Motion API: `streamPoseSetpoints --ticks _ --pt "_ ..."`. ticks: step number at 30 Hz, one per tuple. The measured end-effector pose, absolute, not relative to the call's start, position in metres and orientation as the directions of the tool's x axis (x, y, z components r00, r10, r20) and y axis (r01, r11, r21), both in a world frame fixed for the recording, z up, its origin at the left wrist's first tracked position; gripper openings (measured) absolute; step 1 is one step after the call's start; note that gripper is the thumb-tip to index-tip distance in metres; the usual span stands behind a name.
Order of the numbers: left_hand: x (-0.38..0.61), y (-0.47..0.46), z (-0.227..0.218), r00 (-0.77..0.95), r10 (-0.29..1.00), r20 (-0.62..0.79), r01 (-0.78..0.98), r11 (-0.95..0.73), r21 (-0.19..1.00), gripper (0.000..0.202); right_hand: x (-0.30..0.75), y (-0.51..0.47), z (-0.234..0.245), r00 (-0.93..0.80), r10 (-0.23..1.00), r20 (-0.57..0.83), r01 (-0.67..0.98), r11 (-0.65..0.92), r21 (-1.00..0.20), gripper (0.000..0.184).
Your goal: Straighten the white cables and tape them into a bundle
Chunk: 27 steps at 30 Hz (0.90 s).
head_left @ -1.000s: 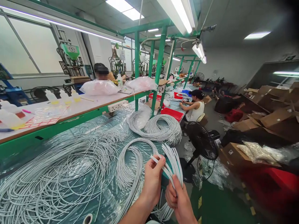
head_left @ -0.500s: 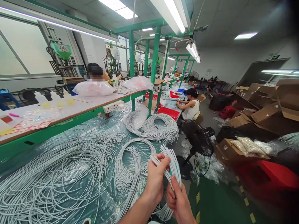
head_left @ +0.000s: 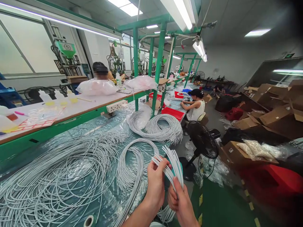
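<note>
My left hand (head_left: 155,183) is closed around a bundle of white cables (head_left: 174,164), thumb on top near the fanned cable ends. My right hand (head_left: 181,201) pinches the same bundle lower down, on its right side. The cables loop down below both hands toward the bench edge. Both hands hover over the near right corner of the green bench (head_left: 21,149), which is covered in clear plastic sheet.
Loose white cable heaps (head_left: 59,179) and a coiled pile (head_left: 158,127) lie on the bench. A tape roll (head_left: 88,221) sits at the near edge. A black floor fan (head_left: 203,143) stands right of the bench. Cardboard boxes (head_left: 272,119) fill the right side. Two people work farther along.
The view has shifted slightly. My hands stay on the cable bundle, with the left thumb moved a little along the fanned ends.
</note>
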<state>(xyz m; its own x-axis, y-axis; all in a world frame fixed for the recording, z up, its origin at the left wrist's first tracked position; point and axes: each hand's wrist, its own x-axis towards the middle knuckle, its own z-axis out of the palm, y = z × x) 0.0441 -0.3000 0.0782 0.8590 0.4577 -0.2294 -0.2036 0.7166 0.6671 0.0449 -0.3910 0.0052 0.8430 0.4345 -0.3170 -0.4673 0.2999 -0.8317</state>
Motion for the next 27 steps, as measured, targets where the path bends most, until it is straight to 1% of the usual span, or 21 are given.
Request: streamPoseSetpoints --ticks 3,5,8,11,15,18,21,23,27 --pt "0.044 -0.299 0.081 0.873 0.426 -0.236 -0.207 0.763 0.612 0.019 0.044 -0.39 0.004 0.844 0.433 -0.316 -0.461 0.288 -0.839 0.065" --pt "0.044 -0.297 0.08 0.892 0.395 -0.219 -0.19 0.768 0.612 0.02 0.043 -0.389 0.002 0.84 0.437 -0.321 -0.468 0.284 -0.837 0.065" --pt "0.046 -0.293 0.077 0.909 0.378 -0.178 -0.161 0.71 0.686 0.024 0.042 -0.389 -0.002 0.833 0.436 -0.341 -0.487 0.282 -0.827 0.065" --pt "0.047 -0.291 0.076 0.903 0.393 -0.172 -0.14 0.65 0.747 0.024 0.043 -0.389 -0.004 0.824 0.441 -0.356 -0.502 0.275 -0.82 0.065" --pt "0.047 -0.29 0.075 0.876 0.438 -0.2 -0.141 0.63 0.764 0.026 0.043 -0.388 0.001 0.81 0.461 -0.362 -0.514 0.26 -0.818 0.064" --pt "0.046 -0.289 0.075 0.848 0.485 -0.216 -0.151 0.611 0.777 0.027 0.042 -0.388 0.008 0.813 0.48 -0.329 -0.498 0.28 -0.821 0.061" --pt "0.045 -0.288 0.075 0.834 0.504 -0.223 -0.176 0.626 0.76 0.026 0.041 -0.388 0.012 0.814 0.496 -0.303 -0.49 0.306 -0.816 0.057" --pt "0.044 -0.287 0.077 0.832 0.509 -0.218 -0.2 0.644 0.739 0.021 0.042 -0.388 0.01 0.798 0.518 -0.308 -0.508 0.305 -0.805 0.058" --pt "0.042 -0.286 0.081 0.879 0.442 -0.181 -0.233 0.728 0.644 0.016 0.045 -0.385 0.007 0.753 0.587 -0.299 -0.55 0.309 -0.776 0.063"
